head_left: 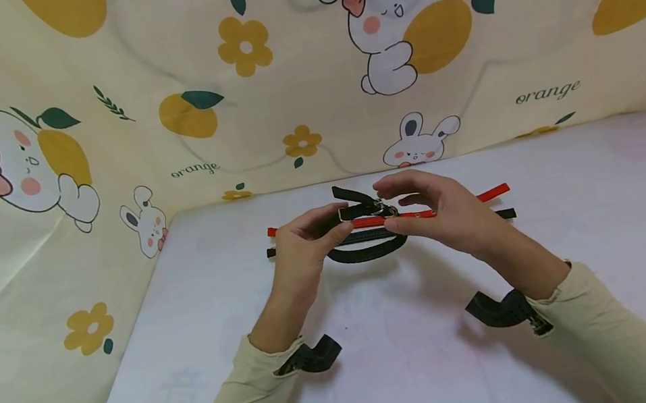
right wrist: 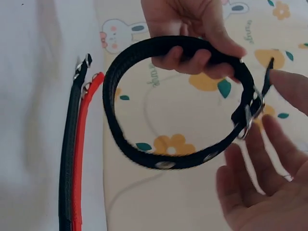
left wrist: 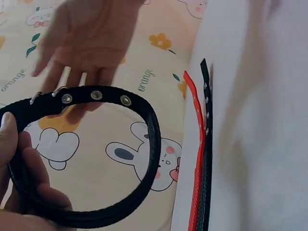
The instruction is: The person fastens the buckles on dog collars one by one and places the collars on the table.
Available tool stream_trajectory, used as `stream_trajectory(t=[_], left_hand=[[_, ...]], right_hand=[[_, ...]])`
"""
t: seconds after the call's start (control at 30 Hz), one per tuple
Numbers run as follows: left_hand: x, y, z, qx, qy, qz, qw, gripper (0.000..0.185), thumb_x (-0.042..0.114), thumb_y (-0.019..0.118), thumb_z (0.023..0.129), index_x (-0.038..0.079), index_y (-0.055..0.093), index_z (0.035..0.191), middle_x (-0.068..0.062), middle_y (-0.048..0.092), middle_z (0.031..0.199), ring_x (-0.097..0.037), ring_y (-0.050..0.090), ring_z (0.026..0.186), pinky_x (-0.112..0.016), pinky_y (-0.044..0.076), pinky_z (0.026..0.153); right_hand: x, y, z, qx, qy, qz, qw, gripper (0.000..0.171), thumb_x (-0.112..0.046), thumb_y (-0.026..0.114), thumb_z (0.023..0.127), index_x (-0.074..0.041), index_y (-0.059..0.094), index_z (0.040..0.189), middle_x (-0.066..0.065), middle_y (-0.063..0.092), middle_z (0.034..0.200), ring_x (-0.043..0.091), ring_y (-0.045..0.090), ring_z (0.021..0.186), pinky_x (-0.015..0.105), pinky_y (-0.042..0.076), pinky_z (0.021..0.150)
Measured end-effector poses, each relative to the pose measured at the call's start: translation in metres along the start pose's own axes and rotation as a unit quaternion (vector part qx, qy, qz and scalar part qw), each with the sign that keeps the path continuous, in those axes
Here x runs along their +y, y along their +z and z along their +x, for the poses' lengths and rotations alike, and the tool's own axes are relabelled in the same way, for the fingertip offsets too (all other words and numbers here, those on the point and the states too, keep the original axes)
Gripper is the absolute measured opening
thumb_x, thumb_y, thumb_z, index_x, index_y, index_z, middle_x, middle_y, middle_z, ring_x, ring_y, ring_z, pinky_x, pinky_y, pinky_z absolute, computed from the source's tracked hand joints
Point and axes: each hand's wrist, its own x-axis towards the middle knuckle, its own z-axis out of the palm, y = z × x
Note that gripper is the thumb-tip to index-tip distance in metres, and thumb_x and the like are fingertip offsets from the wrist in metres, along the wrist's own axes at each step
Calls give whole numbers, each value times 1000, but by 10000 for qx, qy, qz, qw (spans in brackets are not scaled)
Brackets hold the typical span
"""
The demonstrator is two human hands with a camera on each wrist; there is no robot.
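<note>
left hand (head_left: 298,242) grips looped black webbing collar (right wrist: 144,96); right hand (head_left: 440,210) open-fingered at its metal buckle (right wrist: 250,115). red strap (head_left: 482,196) and black strap (head_left: 505,213) lie flat near table's (head_left: 578,229) far edge.

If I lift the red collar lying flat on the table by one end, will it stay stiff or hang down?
The red collar would probably droop: it is a thin flat strap. The similar black collar bends into a loop in the left hand. It looks light and unlikely to roll.
</note>
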Motion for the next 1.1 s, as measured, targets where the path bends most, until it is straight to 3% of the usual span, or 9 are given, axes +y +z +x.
stream_trajectory(t=[0.2,0.27,0.37,0.47,0.63,0.83,1.1], left_hand=[[-3,5,-5,-463,249,431,9977,31,2,77,84,2,73,115,-13,73,111,-17,68,98,-25,57,87],[-4,7,-6,-575,309,491,9967,30,1,77,84,2,73,114,-13,73,111,-16,69,98,-26,58,87],[-3,8,-6,-573,363,497,9965,30,0,77,84,2,73,114,-14,73,111,-16,69,97,-27,58,86],[-3,9,-6,-446,324,504,9972,31,0,78,83,3,74,113,-13,73,110,-15,69,96,-25,58,85],[-2,10,-6,-296,395,503,9975,32,-1,79,80,1,74,111,-15,74,109,-14,70,95,-26,59,85],[-2,10,-6,-208,533,399,9976,32,-5,79,78,-4,72,110,-17,74,107,-13,70,92,-26,59,84],[-4,11,-6,-135,473,386,9980,33,-4,80,78,-3,73,110,-17,74,108,-14,70,93,-27,59,84]], right_hand=[[-4,11,-3,91,-348,-562,9978,42,-24,68,96,-23,56,136,-3,61,134,19,51,129,48,37,109],[-5,14,-5,181,-495,-702,9961,39,-25,66,97,-24,56,134,-3,62,132,18,52,128,51,36,109],[-8,18,-5,467,-754,-729,9934,31,-19,66,97,-20,59,127,-2,65,122,13,55,123,46,39,109],[-10,18,-7,836,-875,-828,9892,25,-16,68,95,-18,63,119,-3,67,115,6,56,117,34,40,106],[-12,16,-10,1110,-845,-923,9859,23,-18,73,92,-23,70,114,-8,70,111,0,57,113,22,39,101],[-14,14,-12,1114,-992,-1597,9758,22,-20,75,90,-27,74,111,-11,71,109,7,58,112,26,43,94],[-16,17,-13,1045,-1013,-2221,9641,21,-20,76,89,-28,76,108,-10,72,103,10,59,102,35,48,83]])
